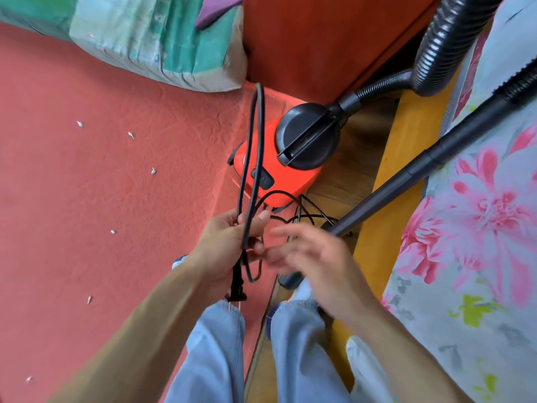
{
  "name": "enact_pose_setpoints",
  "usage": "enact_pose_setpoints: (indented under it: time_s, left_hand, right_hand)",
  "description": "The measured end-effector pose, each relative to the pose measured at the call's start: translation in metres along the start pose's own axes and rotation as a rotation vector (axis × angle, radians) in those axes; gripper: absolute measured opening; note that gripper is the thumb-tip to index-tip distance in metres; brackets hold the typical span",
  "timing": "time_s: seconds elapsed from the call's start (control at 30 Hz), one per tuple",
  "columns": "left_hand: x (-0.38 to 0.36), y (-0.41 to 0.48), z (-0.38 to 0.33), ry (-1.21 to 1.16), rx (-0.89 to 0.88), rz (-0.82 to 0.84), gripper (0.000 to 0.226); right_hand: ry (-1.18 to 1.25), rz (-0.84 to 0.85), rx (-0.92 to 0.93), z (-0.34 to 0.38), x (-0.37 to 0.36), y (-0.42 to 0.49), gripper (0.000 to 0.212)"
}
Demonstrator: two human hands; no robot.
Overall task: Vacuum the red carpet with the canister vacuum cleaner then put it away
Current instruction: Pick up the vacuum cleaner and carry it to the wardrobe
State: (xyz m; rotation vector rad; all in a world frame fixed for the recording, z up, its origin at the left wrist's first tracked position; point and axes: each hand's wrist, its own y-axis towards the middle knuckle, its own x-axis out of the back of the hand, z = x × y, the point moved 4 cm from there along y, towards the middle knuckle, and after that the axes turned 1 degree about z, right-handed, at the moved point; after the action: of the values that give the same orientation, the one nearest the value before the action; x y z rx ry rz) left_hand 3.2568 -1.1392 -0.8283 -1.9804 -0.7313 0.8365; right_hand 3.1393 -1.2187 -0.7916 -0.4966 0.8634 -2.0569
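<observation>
The red canister vacuum (286, 173) with a black round lid stands on wood floor at the edge of the red carpet (101, 184). Its ribbed black hose (444, 50) curves up to the right, and the black wand (421, 175) slants down across the bed edge. My left hand (232, 242) grips loops of the black power cord (255, 141); the plug (236, 286) hangs below it. My right hand (313, 257), blurred, is beside the left with fingers spread, touching the cord near the loops. More cord lies tangled on the floor by the canister.
Several small white scraps (130, 135) dot the carpet. A green patterned cushion (162, 39) lies at the top left. An orange wooden cabinet (319, 39) stands behind the vacuum. A bed with a floral sheet (479, 228) and yellow wooden frame fills the right side.
</observation>
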Motion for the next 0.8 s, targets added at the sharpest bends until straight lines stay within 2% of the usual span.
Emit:
enact_pose_setpoints:
  time_s: [0.07, 0.1, 0.13, 0.17, 0.2, 0.27, 0.33, 0.43, 0.5, 0.57, 0.63, 0.67, 0.73, 0.8]
  left_hand:
    - [0.005, -0.007, -0.012, 0.05, -0.047, 0.005, 0.028]
    - [0.008, -0.01, -0.015, 0.065, -0.066, 0.023, 0.02]
    - [0.011, -0.014, -0.022, 0.058, -0.071, 0.039, 0.007]
    - [0.014, -0.017, -0.027, 0.04, -0.081, 0.059, 0.009]
    - [0.018, -0.02, -0.032, 0.021, -0.09, 0.072, 0.02]
    - [0.024, -0.029, -0.043, 0.027, -0.117, 0.104, 0.022]
    - [0.029, -0.036, -0.051, 0.085, -0.149, 0.166, 0.002]
    - [0.041, -0.038, -0.054, 0.165, -0.148, 0.21, 0.018]
    - [0.053, -0.039, -0.059, 0.171, -0.144, 0.191, 0.034]
    - [0.064, -0.04, -0.064, 0.195, -0.158, 0.179, 0.034]
    - [0.073, -0.043, -0.066, 0.179, -0.154, 0.214, 0.031]
    - [0.076, -0.044, -0.066, 0.155, -0.145, 0.234, 0.033]
    - [0.077, -0.047, -0.064, 0.12, -0.141, 0.273, 0.034]
    - [0.075, -0.049, -0.065, 0.076, -0.148, 0.296, 0.028]
  right_hand:
    - [-0.113, -0.273, -0.001, -0.02, 0.026, 0.021, 0.028]
    - [-0.247, -0.329, -0.013, -0.03, 0.034, 0.034, 0.029]
    - [-0.407, -0.323, -0.03, -0.037, 0.037, 0.047, 0.039]
    - [-0.548, -0.27, -0.038, -0.046, 0.037, 0.06, 0.055]
    - [-0.644, -0.195, -0.052, -0.055, 0.035, 0.073, 0.071]
    - [-0.699, -0.075, -0.096, -0.065, 0.023, 0.092, 0.092]
    - [-0.687, -0.044, -0.059, -0.066, 0.009, 0.106, 0.102]
    - [-0.842, -0.135, 0.041, -0.061, -0.014, 0.122, 0.111]
    - [-0.948, -0.207, 0.032, -0.058, -0.026, 0.132, 0.111]
    - [-1.0, -0.262, 0.044, -0.056, -0.033, 0.141, 0.096]
    - [-1.025, -0.325, 0.146, -0.051, -0.039, 0.144, 0.076]
    - [-1.017, -0.355, 0.198, -0.049, -0.04, 0.145, 0.072]
    - [-0.948, -0.372, 0.237, -0.044, -0.04, 0.146, 0.08]
    - [-0.847, -0.284, 0.204, -0.04, -0.038, 0.151, 0.093]
